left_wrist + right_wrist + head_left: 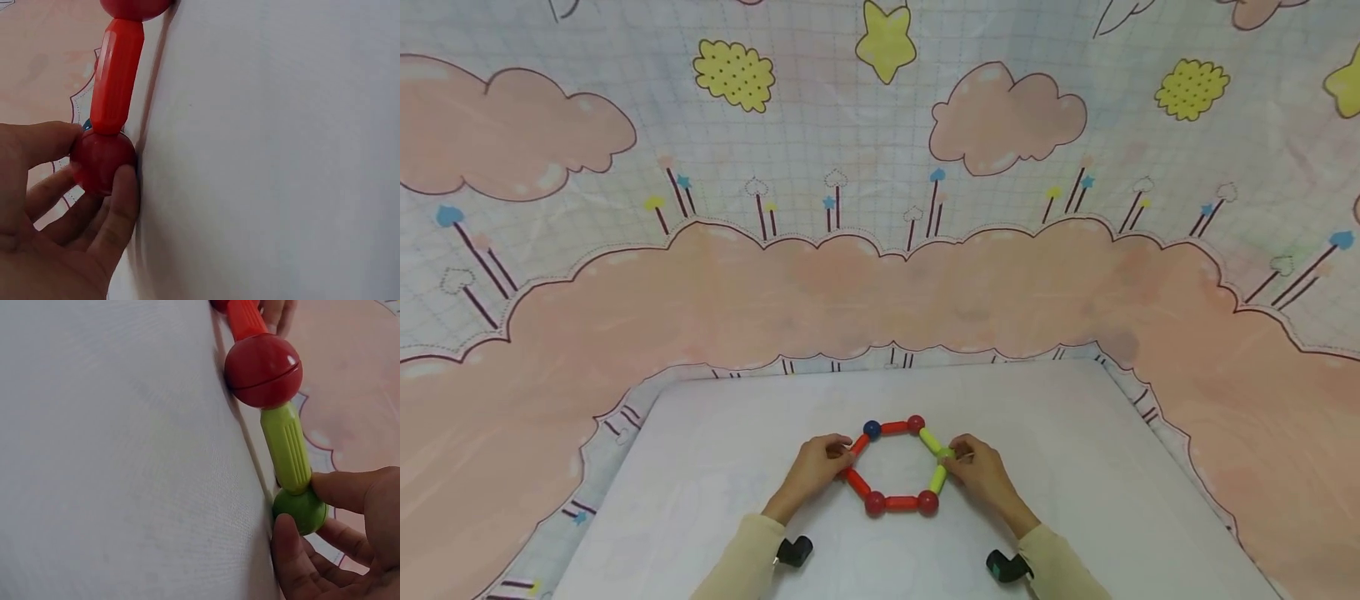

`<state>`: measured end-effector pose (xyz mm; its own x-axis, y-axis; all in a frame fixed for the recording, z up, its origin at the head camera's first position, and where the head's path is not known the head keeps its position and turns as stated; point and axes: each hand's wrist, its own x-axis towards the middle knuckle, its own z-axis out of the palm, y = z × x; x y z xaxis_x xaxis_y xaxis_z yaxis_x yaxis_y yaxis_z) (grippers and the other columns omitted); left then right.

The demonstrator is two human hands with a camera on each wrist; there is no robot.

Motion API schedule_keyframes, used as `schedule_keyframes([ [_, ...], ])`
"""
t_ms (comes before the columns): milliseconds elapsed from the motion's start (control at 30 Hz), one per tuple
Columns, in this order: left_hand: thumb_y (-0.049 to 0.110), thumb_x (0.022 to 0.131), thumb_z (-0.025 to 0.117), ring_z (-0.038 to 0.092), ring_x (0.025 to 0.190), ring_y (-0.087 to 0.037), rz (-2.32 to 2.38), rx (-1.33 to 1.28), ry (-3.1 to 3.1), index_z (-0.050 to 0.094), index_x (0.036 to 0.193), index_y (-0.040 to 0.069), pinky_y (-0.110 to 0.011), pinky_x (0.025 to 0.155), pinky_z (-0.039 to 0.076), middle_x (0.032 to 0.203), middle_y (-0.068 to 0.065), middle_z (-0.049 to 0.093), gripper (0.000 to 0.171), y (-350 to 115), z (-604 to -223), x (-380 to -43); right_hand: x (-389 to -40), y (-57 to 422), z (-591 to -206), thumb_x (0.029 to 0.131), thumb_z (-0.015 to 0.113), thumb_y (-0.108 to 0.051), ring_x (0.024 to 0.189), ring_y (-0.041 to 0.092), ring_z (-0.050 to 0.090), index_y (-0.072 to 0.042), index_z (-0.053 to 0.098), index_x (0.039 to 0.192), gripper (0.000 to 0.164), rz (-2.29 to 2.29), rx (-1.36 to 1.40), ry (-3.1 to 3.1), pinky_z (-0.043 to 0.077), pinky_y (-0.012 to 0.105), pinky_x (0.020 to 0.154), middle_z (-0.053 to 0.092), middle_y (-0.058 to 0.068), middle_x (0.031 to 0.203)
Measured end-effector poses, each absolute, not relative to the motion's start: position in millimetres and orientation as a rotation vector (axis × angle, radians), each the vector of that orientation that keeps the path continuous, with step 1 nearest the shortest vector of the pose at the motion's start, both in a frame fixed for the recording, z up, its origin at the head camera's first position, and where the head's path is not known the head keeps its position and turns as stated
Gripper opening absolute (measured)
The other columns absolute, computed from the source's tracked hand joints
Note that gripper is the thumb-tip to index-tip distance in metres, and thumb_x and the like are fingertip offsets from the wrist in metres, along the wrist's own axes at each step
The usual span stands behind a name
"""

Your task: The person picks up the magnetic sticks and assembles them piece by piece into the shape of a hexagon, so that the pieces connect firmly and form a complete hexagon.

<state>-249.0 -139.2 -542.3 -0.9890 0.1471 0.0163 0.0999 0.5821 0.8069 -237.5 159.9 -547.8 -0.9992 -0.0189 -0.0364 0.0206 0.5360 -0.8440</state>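
A six-sided ring of toy rods and balls lies on the white tabletop, seen whole in the head view. Its left corner is a red ball [103, 159], which my left hand [817, 463] pinches between thumb and fingers. At the right corner my right hand [982, 472] grips a green ball [302, 512]. Two yellow-green rods [937, 478] meet at that ball. Red rods [901, 503] make up the other sides. A blue ball [872, 429] and a red ball [916, 424] form the far corners, with two red balls [928, 502] at the near ones.
The white tabletop [715, 450] is bordered by a cloth [880, 292] printed with clouds and stars, which also rises behind it. A small black device [795, 551] sits at my left wrist, another black device [1007, 567] at my right.
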Motion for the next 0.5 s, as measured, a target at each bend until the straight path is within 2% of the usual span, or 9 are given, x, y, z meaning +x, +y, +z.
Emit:
schedule_keyframes([
  [100, 0.017, 0.090, 0.070, 0.063, 0.083, -0.013, 1.400, 0.240, 2.730, 0.070, 0.111, 0.005, -0.024, 0.068, 0.053, 0.097, -0.006, 0.071, 0.025, -138.1, -544.6, -247.6, -238.3, 165.5, -549.7, 0.085, 0.075, -0.016, 0.075, 0.012, 0.064, -0.005, 0.064, 0.107, 0.027, -1.459, -0.015, 2.756, 0.053, 0.025, 0.062, 0.066, 0.009, 0.099],
  [300, 0.020, 0.090, 0.071, 0.062, 0.076, -0.011, 1.474, 0.224, 2.697, 0.071, 0.112, 0.004, -0.023, 0.065, 0.053, 0.095, -0.008, 0.072, 0.028, -131.2, -547.2, -245.5, -239.8, 170.6, -550.3, 0.084, 0.077, -0.018, 0.080, 0.012, 0.064, -0.007, 0.065, 0.105, 0.027, -1.408, -0.015, 2.798, 0.051, 0.024, 0.064, 0.068, 0.007, 0.099],
  [500, 0.019, 0.090, 0.070, 0.060, 0.072, -0.012, 1.488, 0.190, 2.692, 0.070, 0.114, 0.003, -0.023, 0.061, 0.053, 0.097, -0.010, 0.070, 0.028, -131.0, -547.5, -242.6, -238.1, 167.4, -551.4, 0.086, 0.075, -0.016, 0.074, 0.011, 0.063, -0.005, 0.064, 0.107, 0.026, -1.465, -0.005, 2.762, 0.052, 0.024, 0.062, 0.068, 0.010, 0.099],
])
